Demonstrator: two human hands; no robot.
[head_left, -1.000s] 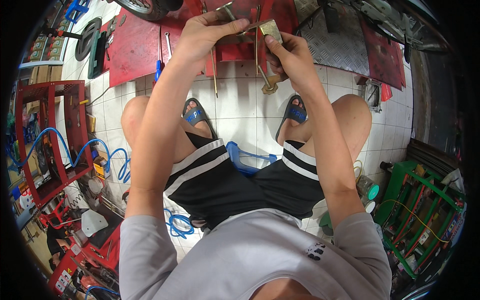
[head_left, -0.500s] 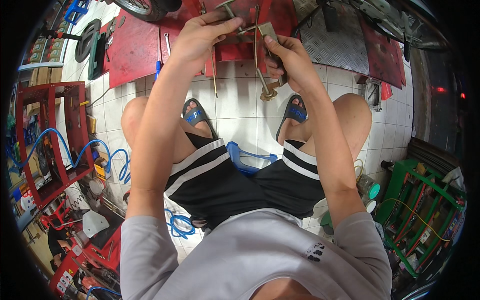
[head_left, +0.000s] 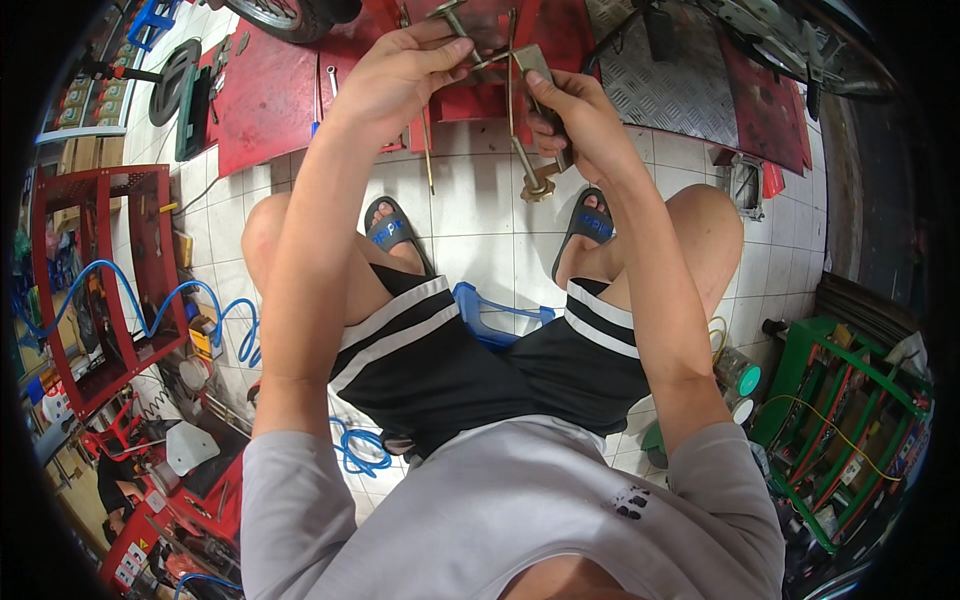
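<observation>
My left hand (head_left: 405,72) is closed around a metal rod with a flat round end (head_left: 447,10), thumb pressed along it. My right hand (head_left: 578,118) grips a flat, dull metal bracket (head_left: 534,62), its thumb on the face and fingers curled behind. A short crosspiece (head_left: 493,60) runs between the two held parts; whether they are joined I cannot tell. Below, between my hands, hangs a thin rod ending in a thicker tube with a worn, notched end (head_left: 538,188). Another slim rod (head_left: 430,158) points down beside my left wrist.
A red work platform (head_left: 265,100) with a wrench (head_left: 333,85) on it lies ahead, beside a treadplate (head_left: 670,95). A motorcycle wheel (head_left: 285,15) stands at top left. A red rack (head_left: 105,280) and blue hose (head_left: 210,300) are left; a green rack (head_left: 840,430) is right.
My left hand has shifted slightly left, and the held metal parts have moved a little with it. My right hand keeps its grip, almost unmoved.
</observation>
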